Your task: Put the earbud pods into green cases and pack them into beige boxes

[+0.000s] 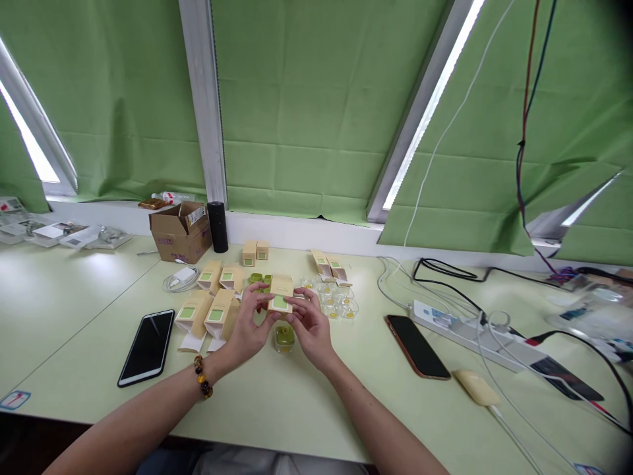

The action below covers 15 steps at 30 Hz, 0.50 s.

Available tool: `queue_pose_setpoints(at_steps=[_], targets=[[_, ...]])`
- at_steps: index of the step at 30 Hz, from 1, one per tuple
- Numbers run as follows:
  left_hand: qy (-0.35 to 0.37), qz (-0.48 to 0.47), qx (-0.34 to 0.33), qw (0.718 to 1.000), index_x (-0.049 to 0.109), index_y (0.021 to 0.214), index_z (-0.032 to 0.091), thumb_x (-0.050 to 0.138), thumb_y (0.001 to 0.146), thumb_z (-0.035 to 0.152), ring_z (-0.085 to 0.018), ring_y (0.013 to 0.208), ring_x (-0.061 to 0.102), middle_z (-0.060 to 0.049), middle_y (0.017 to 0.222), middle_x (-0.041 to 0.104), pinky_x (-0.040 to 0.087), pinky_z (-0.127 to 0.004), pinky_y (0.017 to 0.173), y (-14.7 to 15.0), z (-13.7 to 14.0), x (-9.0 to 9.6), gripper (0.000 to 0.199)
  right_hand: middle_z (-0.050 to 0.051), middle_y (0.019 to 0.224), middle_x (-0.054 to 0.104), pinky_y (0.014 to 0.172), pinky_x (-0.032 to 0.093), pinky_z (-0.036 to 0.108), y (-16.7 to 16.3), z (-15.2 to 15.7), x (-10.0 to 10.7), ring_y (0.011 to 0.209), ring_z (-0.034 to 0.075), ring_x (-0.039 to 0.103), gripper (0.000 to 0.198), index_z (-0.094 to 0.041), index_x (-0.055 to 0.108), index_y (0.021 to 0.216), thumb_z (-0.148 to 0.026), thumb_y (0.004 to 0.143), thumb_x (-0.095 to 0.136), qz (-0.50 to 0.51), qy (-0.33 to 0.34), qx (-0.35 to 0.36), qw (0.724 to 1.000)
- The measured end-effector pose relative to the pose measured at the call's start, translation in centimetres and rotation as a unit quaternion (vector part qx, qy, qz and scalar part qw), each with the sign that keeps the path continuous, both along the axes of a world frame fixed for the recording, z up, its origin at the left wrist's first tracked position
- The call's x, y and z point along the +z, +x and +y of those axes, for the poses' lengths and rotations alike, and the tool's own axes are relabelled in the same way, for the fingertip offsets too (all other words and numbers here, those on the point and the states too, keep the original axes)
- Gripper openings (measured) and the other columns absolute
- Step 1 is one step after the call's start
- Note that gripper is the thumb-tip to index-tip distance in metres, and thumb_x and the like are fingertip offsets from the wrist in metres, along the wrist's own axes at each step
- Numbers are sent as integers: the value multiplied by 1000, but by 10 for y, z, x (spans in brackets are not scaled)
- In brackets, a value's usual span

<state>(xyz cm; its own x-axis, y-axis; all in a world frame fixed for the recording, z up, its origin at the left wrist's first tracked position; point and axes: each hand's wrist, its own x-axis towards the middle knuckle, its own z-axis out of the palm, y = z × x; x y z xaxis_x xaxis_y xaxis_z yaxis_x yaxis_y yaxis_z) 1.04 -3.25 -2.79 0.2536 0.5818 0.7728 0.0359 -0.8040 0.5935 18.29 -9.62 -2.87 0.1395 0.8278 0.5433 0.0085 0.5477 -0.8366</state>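
A small tan cardboard box (281, 287) with a green label and a raised top flap is held up between both hands. My left hand (251, 323) grips its left side, fingers and thumb closed on it. From the other side my right hand (312, 328) pinches the same box. Just below, on the table, stands a small clear container with a green lid (284, 336). Behind the left hand, more green lids (257, 278) show, partly hidden. Several tan boxes with open flaps (217, 313) lie left of the hands. Several small clear containers (339, 300) sit to the right.
A black phone (147, 346) lies at left, another phone (417, 346) at right beside a white power strip (465, 333) with tangled cables. An open brown carton (182, 232) and a black cylinder (217, 227) stand at the back. Two small closed boxes (250, 253) are near the wall.
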Motion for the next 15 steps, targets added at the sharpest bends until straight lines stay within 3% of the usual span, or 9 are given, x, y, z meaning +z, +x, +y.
queue_pose_setpoints(at_steps=[5,9,12,15], targets=[[4,11,9,1000,62,124,26,68,99,28,-31,128,56,-15,137,54,55,-39,84,0,0,-1,25,9,144,40,100,63,46,-1,-1,2,102,19,72,28,-35,76,126,-41,98,73,2,2,4,1000],[10,33,-7,999,55,135,27,67,98,27,-34,144,46,-16,144,51,53,-49,103,-3,-5,5,39,10,146,39,107,61,47,-1,-3,5,121,26,67,30,-32,76,127,-43,99,72,-13,8,-2,1000],[-11,37,-22,999,44,147,27,66,98,31,-32,137,52,-16,146,51,47,-53,112,-4,-8,7,54,11,145,41,106,61,48,-1,-5,6,128,28,63,26,-31,77,123,-41,101,67,-55,15,-41,998],[-40,33,7,999,40,148,26,65,99,35,-30,129,56,-15,142,54,45,-51,112,-4,-8,6,56,11,145,41,109,58,53,-2,-4,4,126,29,61,22,-32,79,117,-30,103,62,-137,55,-94,984]])
